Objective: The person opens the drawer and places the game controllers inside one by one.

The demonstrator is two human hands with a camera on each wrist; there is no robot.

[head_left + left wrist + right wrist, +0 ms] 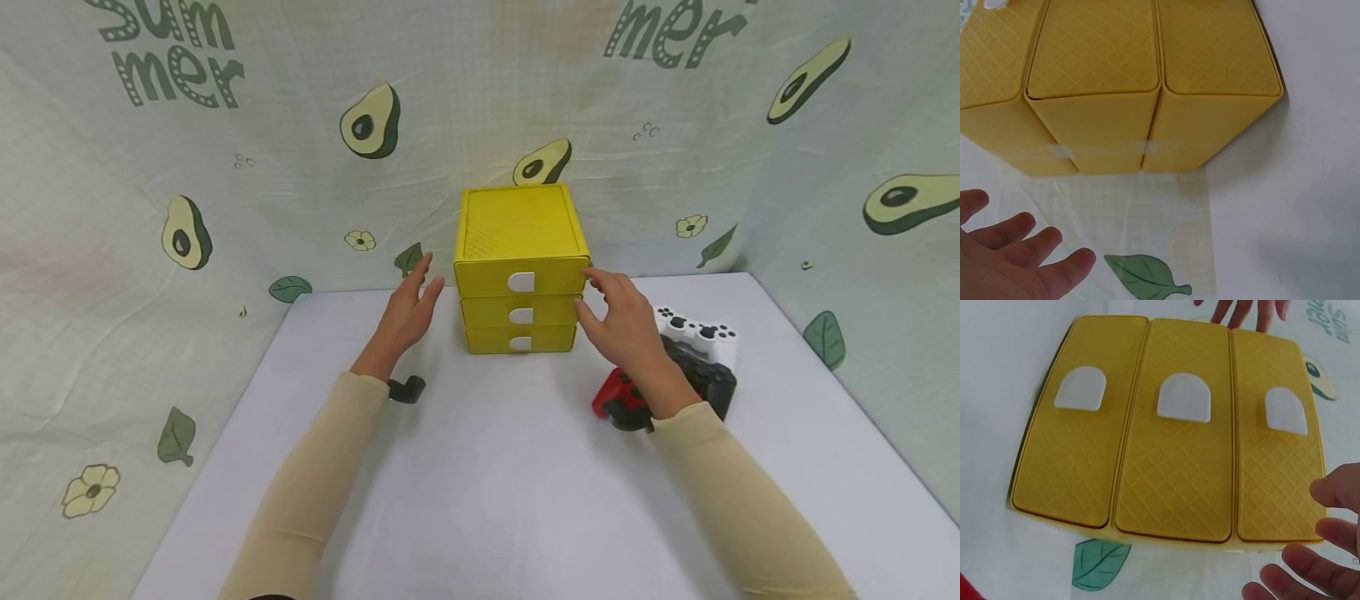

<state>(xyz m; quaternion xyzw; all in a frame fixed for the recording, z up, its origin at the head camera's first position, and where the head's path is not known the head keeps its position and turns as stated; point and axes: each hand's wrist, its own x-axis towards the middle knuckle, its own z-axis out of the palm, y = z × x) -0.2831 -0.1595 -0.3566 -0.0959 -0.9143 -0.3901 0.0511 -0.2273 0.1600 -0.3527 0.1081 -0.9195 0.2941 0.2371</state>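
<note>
A yellow three-drawer box [522, 221] with white tabs on its drawer fronts stands at the back of the table, all drawers closed. To its left my left hand [405, 315] hovers with fingers extended and nothing in it; the left wrist view shows its fingers [1029, 247] beside the box's side wall. My right hand [621, 321] is at the box's right edge, fingers loosely bent and thumb apart, fingertips close by the top drawer's corner. In the right wrist view, the right thumb [1338, 485] overlaps that edge of the box, and no object is in the hand.
Right of the box lie a white game controller [701, 333], a black one [708, 379] and a red one [617, 392], partly hidden by my right wrist. The white table [480, 483] meets a printed cloth backdrop [300, 167] just behind the box.
</note>
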